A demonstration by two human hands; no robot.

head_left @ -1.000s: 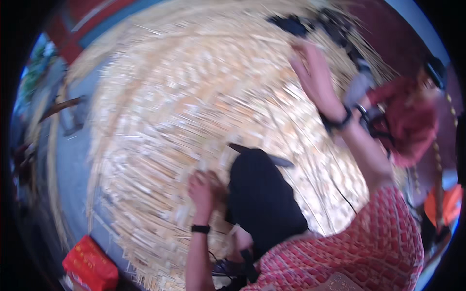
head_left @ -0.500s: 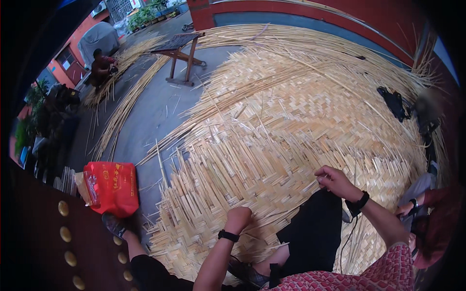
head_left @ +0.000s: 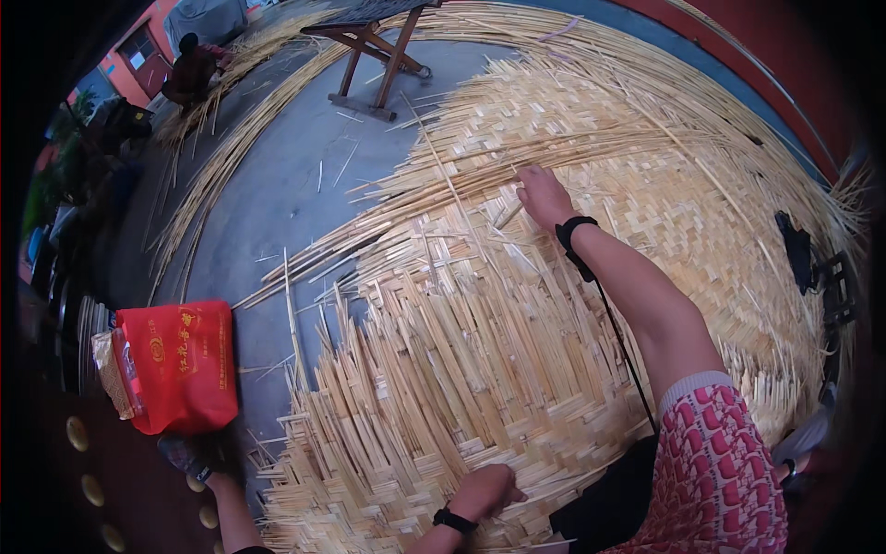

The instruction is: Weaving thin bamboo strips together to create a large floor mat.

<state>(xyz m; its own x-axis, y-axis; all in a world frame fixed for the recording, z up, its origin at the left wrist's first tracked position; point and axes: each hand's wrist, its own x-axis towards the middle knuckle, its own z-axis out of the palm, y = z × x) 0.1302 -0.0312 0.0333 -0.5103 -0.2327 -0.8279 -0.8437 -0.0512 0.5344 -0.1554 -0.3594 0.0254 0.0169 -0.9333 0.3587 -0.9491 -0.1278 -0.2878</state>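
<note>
A large herringbone mat of pale split-reed strips (head_left: 637, 208) spreads under both my hands. My right hand (head_left: 544, 197) is stretched far forward, its fingers closed on a reed strip in the loose bundle of long reed strips (head_left: 443, 196) that lies across the mat. Close to my body, my left hand (head_left: 486, 492) is low over the woven near part with its fingers curled together. What those fingers hold, if anything, is hidden. Upright strip ends (head_left: 443, 369) stand between the two hands, not woven across.
A red bag (head_left: 185, 365) stands on the floor at the left, near my foot. Beyond the mat is a wooden folding stool (head_left: 378, 65). Long reeds (head_left: 240, 143) lie on the grey floor. Another person (head_left: 191, 74) crouches at the far left; another person's hand (head_left: 796, 464) shows at right.
My right hand has reached forward from the near mat to the loose reed strips. My left hand has moved lower and slightly right. The whole view has shifted toward the near mat.
</note>
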